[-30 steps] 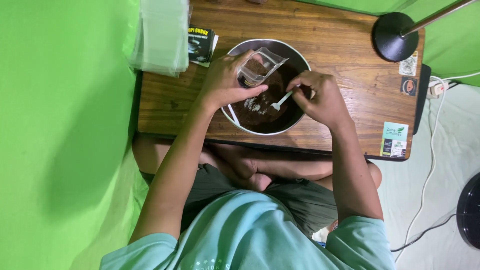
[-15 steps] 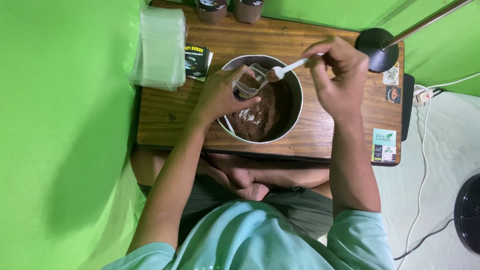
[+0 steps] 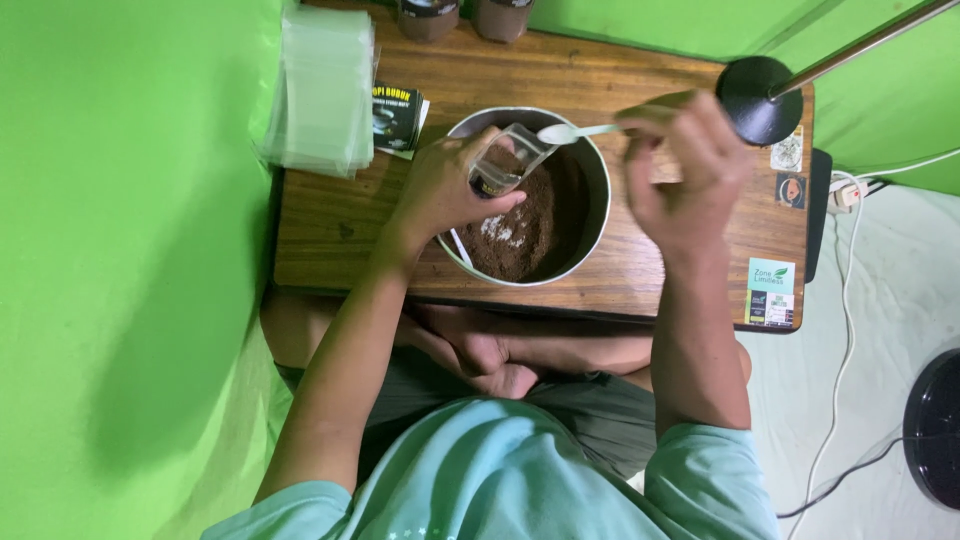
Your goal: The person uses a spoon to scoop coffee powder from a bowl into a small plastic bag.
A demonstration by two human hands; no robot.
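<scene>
A round metal bowl [image 3: 596, 226] of dark brown powder with a few white specks sits on a low wooden table [image 3: 330, 225]. My left hand [image 3: 445, 190] grips a small clear plastic pouch [image 3: 508, 160] over the bowl's left side, its mouth tilted up. My right hand [image 3: 685, 165] holds a white plastic spoon [image 3: 575, 132], whose bowl end rests at the pouch's opening.
A stack of clear pouches [image 3: 325, 90] lies at the table's left back corner, beside a dark printed label [image 3: 397, 115]. Two dark jars [image 3: 465, 15] stand at the back edge. A black lamp base [image 3: 757, 100] sits at right. Stickers [image 3: 772, 290] mark the right front corner. My crossed legs lie under the table.
My right hand lifted the spoon out of the powder and brought it up to the pouch's mouth. My left hand shifted the pouch slightly left and tilted it.
</scene>
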